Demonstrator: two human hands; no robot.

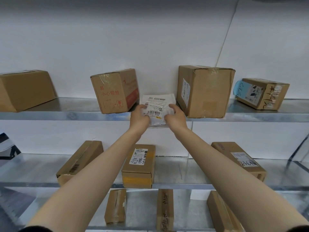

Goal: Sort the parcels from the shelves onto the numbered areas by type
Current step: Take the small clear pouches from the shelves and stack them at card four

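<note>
White bag [158,102] on top shelf [75,104], held at both sides.
Left hand [139,117]: fingers curled on the bag's left edge, over its printed label. Right hand [175,115]: fingers curled round the bag's right edge. Bag: flat on the shelf, near end overhanging the front lip, lying between the red-print box [115,92] to its left and the tall box [205,91] to its right, close to both. Same shelf, farther out: plain box [25,90] at far left, blue-note box [262,93] at far right, tilted. Middle shelf [184,169]: three boxes lying flat, the centre one [138,166] with a handwritten label. Bottom shelf [142,206]: three narrow boxes, the centre one [164,210] printed "Align". White wall behind.
</note>
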